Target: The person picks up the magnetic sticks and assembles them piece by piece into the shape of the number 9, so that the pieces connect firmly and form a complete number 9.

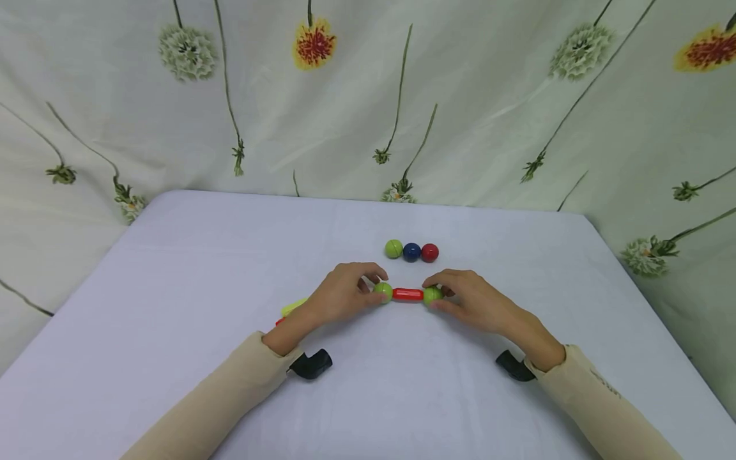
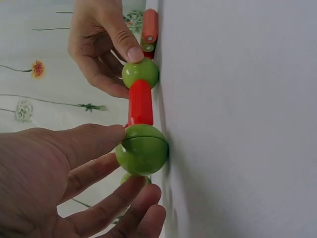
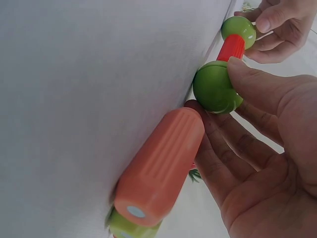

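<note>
A red stick [image 1: 408, 294] lies between two green balls, one at each end, forming a short bar low over the table. My left hand [image 1: 347, 291] pinches the left green ball [image 1: 383, 292] between thumb and fingers. At the other end, my right hand [image 1: 477, 300] holds the right green ball [image 1: 432, 295] the same way. The left wrist view shows the red stick [image 2: 140, 103] meeting both balls in one line. Close beside my right fingers, an orange-red stick [image 3: 161, 166] with a silvery disc on its end shows in the right wrist view; the head view hides it.
Behind the bar, a green ball [image 1: 393, 248], a blue ball [image 1: 411, 252] and a red ball [image 1: 430, 252] form a row. A yellow-green stick [image 1: 294, 307] and a red piece peek out behind my left wrist. A flowered cloth [image 1: 345, 128] hangs behind the table.
</note>
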`<action>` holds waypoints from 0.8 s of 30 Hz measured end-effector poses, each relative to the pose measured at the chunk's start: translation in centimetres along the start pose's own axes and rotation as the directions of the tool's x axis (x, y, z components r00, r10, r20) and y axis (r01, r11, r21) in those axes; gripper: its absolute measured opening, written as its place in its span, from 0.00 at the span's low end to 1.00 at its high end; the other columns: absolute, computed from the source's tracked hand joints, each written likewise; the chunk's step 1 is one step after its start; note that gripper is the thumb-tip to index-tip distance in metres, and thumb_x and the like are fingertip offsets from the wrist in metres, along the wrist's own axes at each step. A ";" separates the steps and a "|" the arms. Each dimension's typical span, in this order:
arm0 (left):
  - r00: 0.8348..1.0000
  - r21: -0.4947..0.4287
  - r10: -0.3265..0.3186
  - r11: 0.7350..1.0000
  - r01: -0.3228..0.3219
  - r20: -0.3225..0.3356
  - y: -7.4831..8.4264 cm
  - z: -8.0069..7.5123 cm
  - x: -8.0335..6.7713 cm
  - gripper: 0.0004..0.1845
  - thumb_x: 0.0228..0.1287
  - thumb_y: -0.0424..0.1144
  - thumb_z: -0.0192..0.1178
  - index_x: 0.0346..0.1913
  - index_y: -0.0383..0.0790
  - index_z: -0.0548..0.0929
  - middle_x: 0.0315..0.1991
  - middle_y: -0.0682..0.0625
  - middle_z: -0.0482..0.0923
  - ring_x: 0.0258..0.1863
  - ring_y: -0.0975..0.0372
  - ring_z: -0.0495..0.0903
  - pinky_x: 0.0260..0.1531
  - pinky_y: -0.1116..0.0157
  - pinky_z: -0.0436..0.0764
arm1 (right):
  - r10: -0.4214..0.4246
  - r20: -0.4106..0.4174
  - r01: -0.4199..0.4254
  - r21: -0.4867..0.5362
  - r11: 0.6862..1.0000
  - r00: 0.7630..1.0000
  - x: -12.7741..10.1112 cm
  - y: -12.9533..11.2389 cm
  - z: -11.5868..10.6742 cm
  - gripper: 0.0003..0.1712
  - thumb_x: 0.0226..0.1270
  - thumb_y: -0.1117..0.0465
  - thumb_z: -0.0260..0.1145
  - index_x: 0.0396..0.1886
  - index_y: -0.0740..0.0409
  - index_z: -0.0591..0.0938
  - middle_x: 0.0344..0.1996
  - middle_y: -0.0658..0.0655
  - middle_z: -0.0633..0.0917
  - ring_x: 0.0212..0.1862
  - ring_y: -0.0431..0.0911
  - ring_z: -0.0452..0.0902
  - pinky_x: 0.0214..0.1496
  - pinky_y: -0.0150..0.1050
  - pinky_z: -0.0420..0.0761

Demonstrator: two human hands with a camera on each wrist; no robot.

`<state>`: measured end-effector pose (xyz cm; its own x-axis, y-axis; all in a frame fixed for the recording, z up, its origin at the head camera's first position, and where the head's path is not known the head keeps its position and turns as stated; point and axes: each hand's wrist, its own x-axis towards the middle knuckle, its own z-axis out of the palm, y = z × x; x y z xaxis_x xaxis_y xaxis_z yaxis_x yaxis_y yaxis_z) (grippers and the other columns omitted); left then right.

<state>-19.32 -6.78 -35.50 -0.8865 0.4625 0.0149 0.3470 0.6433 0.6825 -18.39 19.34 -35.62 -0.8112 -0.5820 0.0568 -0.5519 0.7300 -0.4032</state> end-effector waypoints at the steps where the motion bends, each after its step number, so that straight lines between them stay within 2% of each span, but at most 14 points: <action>1: 1.000 0.002 0.007 1.000 -0.007 -0.002 0.0 -0.2 -0.1 0.16 0.56 0.42 0.66 0.48 0.46 0.81 0.43 0.51 0.83 0.35 0.64 0.79 0.35 0.68 0.77 | -0.002 0.000 0.002 0.002 1.000 1.000 0.0 0.0 0.0 0.20 0.59 0.58 0.68 0.52 0.52 0.79 0.43 0.47 0.83 0.40 0.37 0.77 0.46 0.37 0.79; 7: 0.999 0.030 0.045 0.999 -0.046 0.007 0.4 -1.6 -0.6 0.15 0.58 0.39 0.64 0.49 0.44 0.81 0.44 0.52 0.82 0.38 0.64 0.79 0.37 0.67 0.77 | -0.007 0.000 0.007 0.011 1.000 1.000 0.0 0.0 -0.1 0.20 0.59 0.58 0.68 0.52 0.51 0.79 0.43 0.46 0.83 0.40 0.37 0.77 0.46 0.36 0.79; 13: 0.997 0.063 0.055 0.996 -0.058 0.055 0.4 -3.4 -2.3 0.11 0.60 0.39 0.62 0.46 0.45 0.81 0.33 0.55 0.78 0.31 0.63 0.76 0.30 0.67 0.75 | -0.008 -0.010 0.008 0.019 1.000 1.000 -0.2 -0.1 -0.2 0.20 0.59 0.58 0.69 0.52 0.52 0.79 0.42 0.46 0.82 0.40 0.37 0.77 0.45 0.35 0.79; 17: 0.995 0.100 0.033 0.994 -0.043 0.099 -0.3 -4.7 -3.8 0.09 0.61 0.38 0.60 0.45 0.47 0.81 0.31 0.55 0.76 0.28 0.63 0.74 0.27 0.67 0.74 | -0.011 -0.004 0.011 0.020 1.000 1.000 -0.1 -0.1 -0.2 0.20 0.59 0.58 0.69 0.52 0.52 0.79 0.42 0.46 0.82 0.40 0.37 0.77 0.46 0.35 0.79; 21: 0.989 0.112 -0.004 0.994 -0.013 0.145 -1.2 -6.3 -5.1 0.09 0.62 0.37 0.58 0.44 0.48 0.81 0.31 0.55 0.76 0.29 0.63 0.75 0.28 0.67 0.74 | -0.009 -0.003 0.009 0.016 1.000 1.000 -0.1 -0.1 -0.2 0.20 0.59 0.58 0.69 0.52 0.52 0.79 0.42 0.46 0.83 0.40 0.37 0.77 0.46 0.35 0.79; 24: 0.986 0.110 -0.005 0.994 -0.014 0.170 -1.9 -7.6 -5.7 0.10 0.62 0.35 0.57 0.45 0.47 0.80 0.32 0.54 0.76 0.31 0.63 0.75 0.29 0.67 0.75 | -0.007 -0.007 0.007 0.018 1.000 1.000 -0.1 -0.1 -0.2 0.20 0.59 0.59 0.69 0.52 0.52 0.79 0.42 0.46 0.83 0.40 0.37 0.77 0.45 0.35 0.79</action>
<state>-17.27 -15.27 -31.39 -0.8236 0.5558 -0.1128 0.3908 0.7003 0.5973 -18.31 19.43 -35.40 -0.8088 -0.5843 0.0663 -0.5539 0.7191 -0.4196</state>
